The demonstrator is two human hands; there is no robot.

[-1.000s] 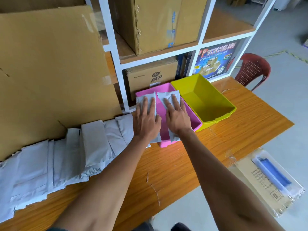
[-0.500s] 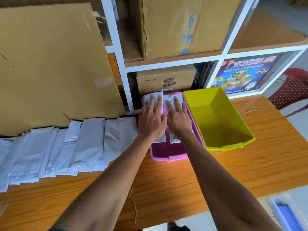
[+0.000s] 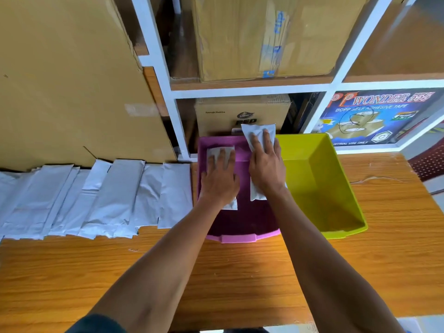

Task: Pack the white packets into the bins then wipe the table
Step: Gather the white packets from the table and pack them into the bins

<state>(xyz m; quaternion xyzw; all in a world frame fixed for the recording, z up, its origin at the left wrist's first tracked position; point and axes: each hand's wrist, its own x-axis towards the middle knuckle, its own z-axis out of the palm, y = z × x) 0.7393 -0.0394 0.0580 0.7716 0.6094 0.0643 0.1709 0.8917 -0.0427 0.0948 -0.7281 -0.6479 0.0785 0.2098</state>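
While both hands press flat inside the pink bin (image 3: pixel 242 236), the two white packets under them sit side by side within it. Under the left hand (image 3: pixel 219 183) lies the left packet (image 3: pixel 219 153), down on the bin floor; the fingers (image 3: pixel 213 162) of that hand lie straight and a little apart on top of it. The right hand (image 3: pixel 266 169) likewise has its fingers straight and spread on the right packet (image 3: pixel 258 132), whose far end sticks up over the bin's back rim towards the shelf (image 3: pixel 249 88). Neither hand pinches anything.

These packets look thin, light and limp (more like soft mailer bags than stiff envelopes), so they should bend and slide easily; a flat palm to smooth them, or a pinch at an edge or corner to lift one, seems the best hold, and several could probably be taken at once. Many more packets (image 3: pixel 96 198) lie overlapping in a row on the worktop (image 3: pixel 240 272) left of the bin, against the leaning cardboard sheet (image 3: pixel 72 80). Beside the pink bin on the right, the yellow-green bin (image 3: pixel 336 230) holds nothing visible.

Compared with half a second ago, the left packet has gone down deeper into the bin while the right one has been pushed further back, so the two are no longer level. The view has also tilted down and closer.
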